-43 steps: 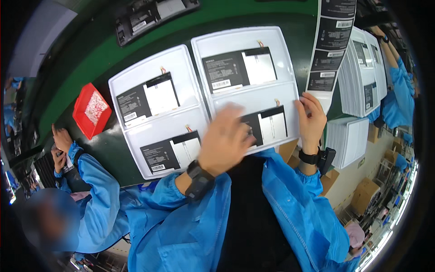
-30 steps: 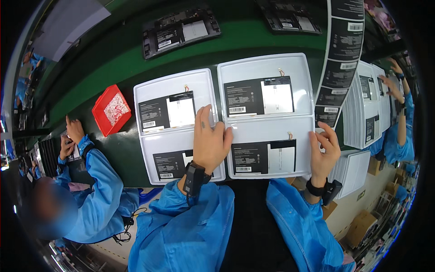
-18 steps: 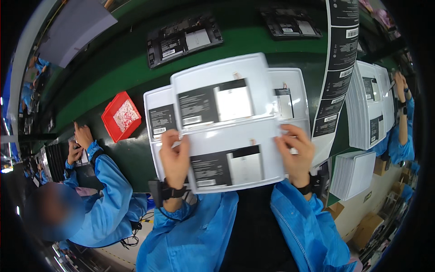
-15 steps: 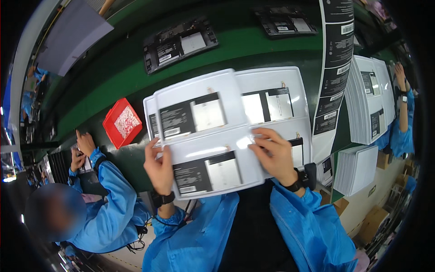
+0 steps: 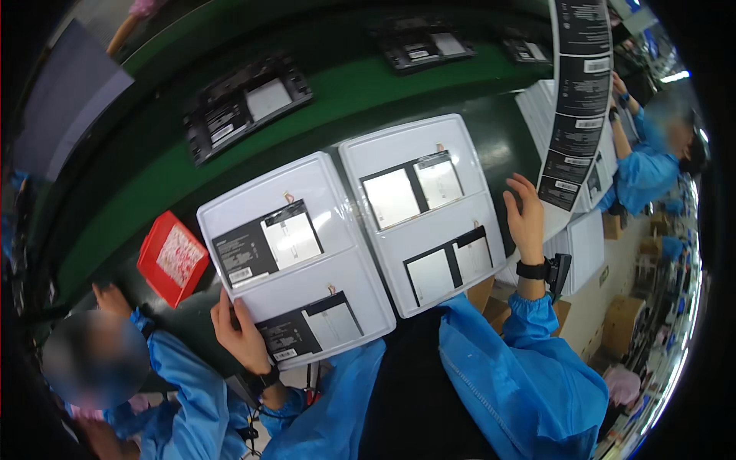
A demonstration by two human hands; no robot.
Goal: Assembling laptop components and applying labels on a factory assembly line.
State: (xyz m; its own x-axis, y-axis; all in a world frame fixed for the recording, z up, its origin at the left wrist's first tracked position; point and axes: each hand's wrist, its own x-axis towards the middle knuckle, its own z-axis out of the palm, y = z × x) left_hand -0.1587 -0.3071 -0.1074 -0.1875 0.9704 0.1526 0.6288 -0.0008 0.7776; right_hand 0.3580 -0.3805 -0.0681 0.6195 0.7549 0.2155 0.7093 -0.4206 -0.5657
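Two white plastic trays lie side by side on the dark green bench. In the left tray [image 5: 337,230] are two flat battery packs, the upper battery [image 5: 268,244] and the lower battery [image 5: 310,328], each with a black label over one half. My left hand [image 5: 239,335] grips this tray's lower left edge between thumb and fingers. The right tray [image 5: 399,159] holds an upper battery [image 5: 412,190] and a lower battery [image 5: 448,267] with bare silver cells. Fingers apart and holding nothing, my right hand [image 5: 527,218] hovers between this tray and a hanging strip of black labels [image 5: 580,100].
A red bin [image 5: 169,257] of small white-and-red bits stands left of the trays. Opened device housings [image 5: 249,107] sit along the green belt [image 5: 337,96] behind. A co-worker's hand [image 5: 113,299] is at far left; another person [image 5: 652,153] works at far right beside stacked white trays.
The left tray, held in both hands above the other, now lies left of it. My right hand has released it and moved right toward the label strip. The whole view has turned.
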